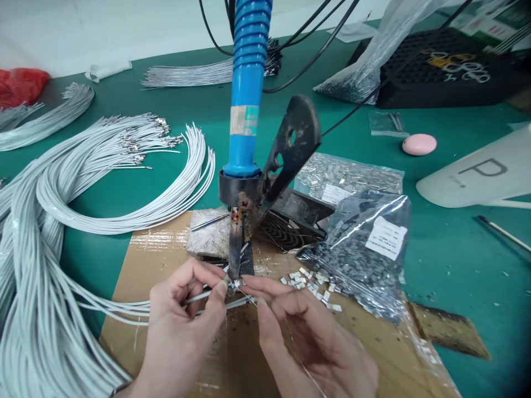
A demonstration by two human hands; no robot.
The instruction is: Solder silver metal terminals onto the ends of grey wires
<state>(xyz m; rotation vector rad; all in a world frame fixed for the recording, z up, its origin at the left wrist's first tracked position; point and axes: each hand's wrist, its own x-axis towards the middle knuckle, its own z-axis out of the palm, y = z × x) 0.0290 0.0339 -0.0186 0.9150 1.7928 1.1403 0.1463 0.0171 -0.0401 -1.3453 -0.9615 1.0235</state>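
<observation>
Pale wires (pixel 29 265) sprawl over the left of the bench (pixel 95 254); they look light and bendy, with smooth jackets likely to slide. The left hand (pixel 185 315) pinches one wire (pixel 198 297) between thumb and fingertips near its end, the best place to hold it, since further back it would sag. That end sits at the foot of the blue iron (pixel 249 83), whose sticker (pixel 244 120) has no readable words. By the tip (pixel 234 249) is a tiny tab (pixel 238 283), probably stiff and easily knocked askew; its edges suit fingertips, clear of what may be a hot tip. The right hand (pixel 311 326) faces it, thumb and forefinger together on a fine strand (pixel 307 372); whether the forefinger touches the tab is hard to tell. Loose tabs (pixel 315 284) lie beyond on cardboard (pixel 157 249). A dark bag (pixel 344 237) has a label (pixel 385 237) printed too small to read. At far right, a white object (pixel 460 190) shows a large "P".
</observation>
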